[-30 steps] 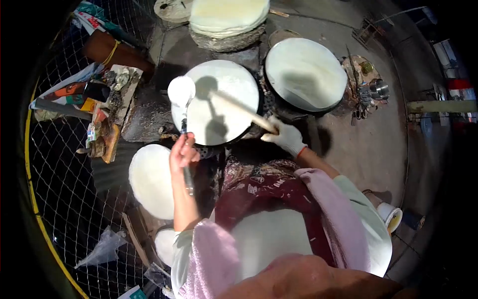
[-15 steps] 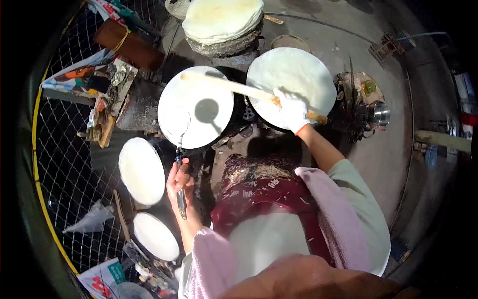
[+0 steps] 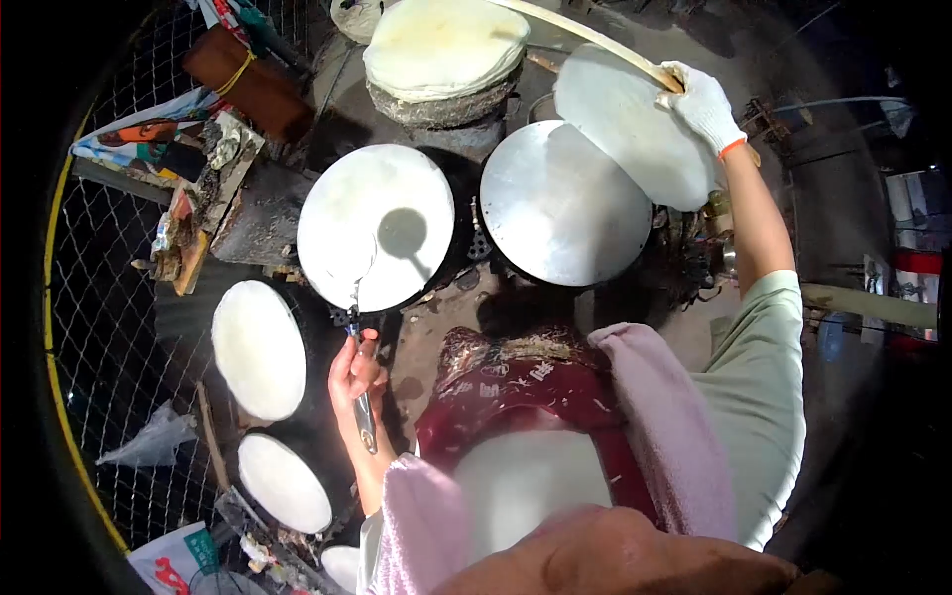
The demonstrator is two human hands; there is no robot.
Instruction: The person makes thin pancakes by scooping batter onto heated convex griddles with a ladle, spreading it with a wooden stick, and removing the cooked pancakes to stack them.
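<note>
My left hand point(image 3: 359, 372) is wrapped round the handle of a ladle point(image 3: 366, 424). The ladle's pale bowl reaches over the left griddle point(image 3: 337, 203), which has a white coating, and a round shadow falls there. In a white glove, my right hand point(image 3: 702, 104) grips the end of a long wooden stick point(image 3: 585, 32), raised at the upper right. Beside that hand a thin, pale round flatbread sheet point(image 3: 635, 119) hangs at a slant, apart from most of the right griddle point(image 3: 560, 213). That griddle's bare grey metal shows.
Flatbread sheets point(image 3: 446, 45) are piled on a round stand at the back. Two more white discs point(image 3: 258, 347) point(image 3: 285, 483) lie at the left, near a wire fence point(image 3: 109, 367). Firewood and scraps point(image 3: 188, 238) sit left of the griddles. A pole point(image 3: 873, 304) juts in at the right.
My right hand has moved up and right with the stick, and the white sheet has come off the right griddle, baring its metal. My left hand keeps the ladle in nearly the same place.
</note>
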